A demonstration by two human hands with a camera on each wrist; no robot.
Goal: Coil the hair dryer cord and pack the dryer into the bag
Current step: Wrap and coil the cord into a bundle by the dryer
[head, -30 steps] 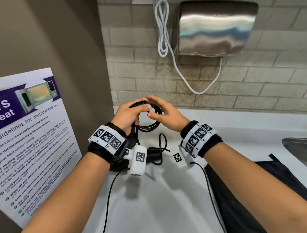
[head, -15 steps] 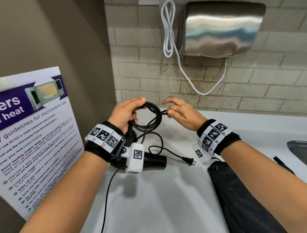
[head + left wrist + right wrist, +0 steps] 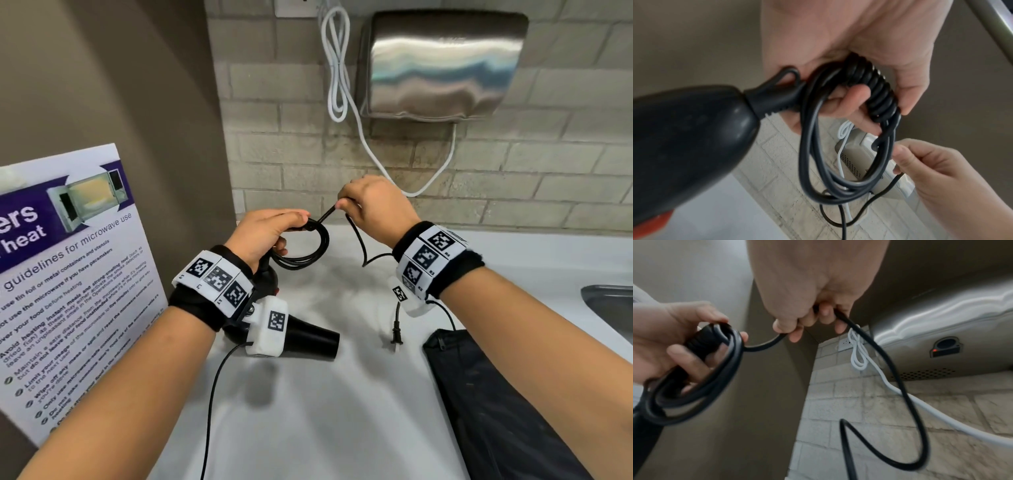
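Coiling step underway, cord not fully wound: left hand (image 3: 260,236) has its grip clenched round the bundled loops of the cord (image 3: 308,246), w/ the hair dryer (image 3: 308,337) hanging just below that grip, above the counter (image 3: 308,411). Right hand (image 3: 373,209), beside and slightly above the left grip, pinches the free cord run; the rest drops below it to the plug (image 3: 396,334), dangling near the counter. Next, I'd judge: bring that slack round onto the loops, tuck the plug, then reach the bag (image 3: 496,411), lying below-right of the right grip.
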